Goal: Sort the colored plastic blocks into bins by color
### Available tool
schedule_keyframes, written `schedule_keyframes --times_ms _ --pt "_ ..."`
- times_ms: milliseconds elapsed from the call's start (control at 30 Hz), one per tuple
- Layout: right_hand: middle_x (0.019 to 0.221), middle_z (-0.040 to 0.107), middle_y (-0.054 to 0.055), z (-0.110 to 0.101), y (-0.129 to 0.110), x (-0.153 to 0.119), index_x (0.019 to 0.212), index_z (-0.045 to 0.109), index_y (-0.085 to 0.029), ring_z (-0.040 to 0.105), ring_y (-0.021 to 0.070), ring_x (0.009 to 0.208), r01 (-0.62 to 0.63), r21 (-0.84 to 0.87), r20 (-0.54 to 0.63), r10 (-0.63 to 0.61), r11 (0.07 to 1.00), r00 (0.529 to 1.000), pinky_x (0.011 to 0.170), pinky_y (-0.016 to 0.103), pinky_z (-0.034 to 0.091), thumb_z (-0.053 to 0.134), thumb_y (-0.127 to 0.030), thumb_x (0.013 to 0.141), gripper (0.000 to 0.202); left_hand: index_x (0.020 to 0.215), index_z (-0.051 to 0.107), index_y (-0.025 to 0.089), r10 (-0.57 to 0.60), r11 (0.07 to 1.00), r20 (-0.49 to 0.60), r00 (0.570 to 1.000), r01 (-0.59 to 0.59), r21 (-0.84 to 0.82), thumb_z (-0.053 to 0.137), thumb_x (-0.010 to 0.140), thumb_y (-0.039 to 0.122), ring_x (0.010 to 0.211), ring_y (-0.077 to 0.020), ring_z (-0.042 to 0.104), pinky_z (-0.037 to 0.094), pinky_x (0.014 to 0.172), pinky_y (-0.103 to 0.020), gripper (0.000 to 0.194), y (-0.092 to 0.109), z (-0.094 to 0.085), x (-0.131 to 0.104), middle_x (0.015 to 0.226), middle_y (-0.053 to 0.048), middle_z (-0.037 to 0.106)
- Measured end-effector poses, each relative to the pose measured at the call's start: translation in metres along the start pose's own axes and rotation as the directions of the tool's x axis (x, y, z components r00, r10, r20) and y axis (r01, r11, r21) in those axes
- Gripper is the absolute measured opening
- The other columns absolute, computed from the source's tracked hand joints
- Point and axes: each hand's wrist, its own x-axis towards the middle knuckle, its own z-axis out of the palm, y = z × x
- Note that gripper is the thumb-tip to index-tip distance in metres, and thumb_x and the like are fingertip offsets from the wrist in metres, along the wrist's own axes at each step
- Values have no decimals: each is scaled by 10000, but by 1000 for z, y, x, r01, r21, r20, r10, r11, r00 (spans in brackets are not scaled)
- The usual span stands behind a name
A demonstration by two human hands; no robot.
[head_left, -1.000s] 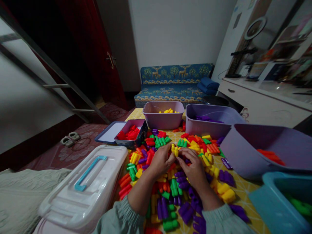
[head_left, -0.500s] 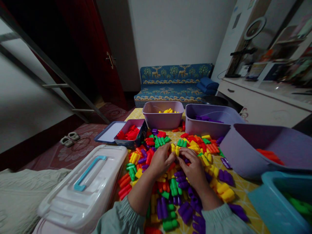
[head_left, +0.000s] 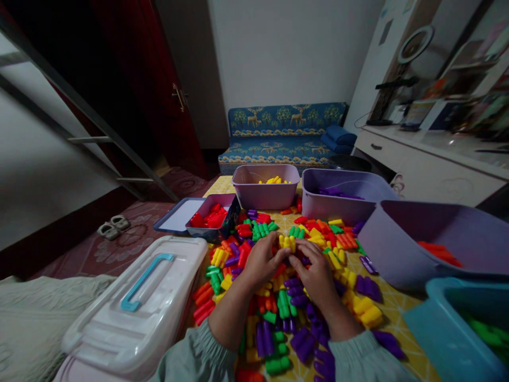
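Above the middle of the heap, both hands hold a yellow building block [head_left: 287, 243] with rounded tops, upright at the fingertips. My left hand [head_left: 262, 258] is closed on its left side, thumb pointing inward. My right hand [head_left: 312, 262] grips the right side, its thumb nearly meeting the left one. The fingers partly hide the block, so I cannot tell whether it is one piece or two pressed together. Beneath lie many loose blocks, among them a green block [head_left: 283, 305], purple blocks [head_left: 264, 339] and yellow blocks [head_left: 368, 312].
Around the heap stand a box of red blocks [head_left: 234, 222], a bin with yellow blocks [head_left: 264, 197], a bin with purple blocks [head_left: 338, 207], a bin with orange blocks [head_left: 379, 249] and a turquoise bin [head_left: 431, 318] with green ones. A clear lid [head_left: 115, 318] lies left.
The yellow parts stood tilted with a gap between them; now they sit close side by side in a row. My hands have drawn slightly together, and the bins have not moved.
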Motion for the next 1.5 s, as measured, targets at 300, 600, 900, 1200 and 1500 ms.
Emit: schedule_keyframes --times_ms 300,600,900,1200,1500 --pt "1102 658 113 0 2 -1 1007 669 -197 578 275 1082 17 -15 25 -16 1000 1000 971 476 468 599 -356 869 222 924 574 177 28 1000 0 1000 -28 1 548 891 397 751 -173 567 404 672 -253 224 -2 0 1 789 -18 612" --pt "1101 664 112 0 3 0 1035 680 -193 581 263 1075 40 -7 31 -39 999 999 967 476 474 574 -339 892 230 886 592 160 16 999 2 1000 -16 29 542 886 384 803 -191 585 415 686 -261 229 3 -2 1 859 -50 642" --pt "1075 679 102 0 0 1 1013 694 -192 592 245 1063 52 13 26 -53 999 998 970 451 477 567 -320 900 213 801 590 159 -4 998 -12 1000 5 58 544 882 415 773 -187 577 412 669 -255 272 3 -1 2 780 -41 625" --pt "1244 614 129 0 0 -1 1260 581 -179 552 283 1172 45 -55 70 -41 997 997 1017 475 452 693 -360 783 522 1052 591 170 -5 1000 -112 994 2 -28 535 867 209 914 -213 630 483 786 -310 198 -9 7 1 962 -71 684" --pt "1240 625 100 0 -4 4 1181 633 -197 563 266 1164 24 -189 79 -9 982 997 1036 457 440 669 -308 783 415 1192 566 183 28 993 -336 941 -65 -99 535 846 117 1117 -207 594 461 981 -364 353 -19 9 4 1195 -109 617"
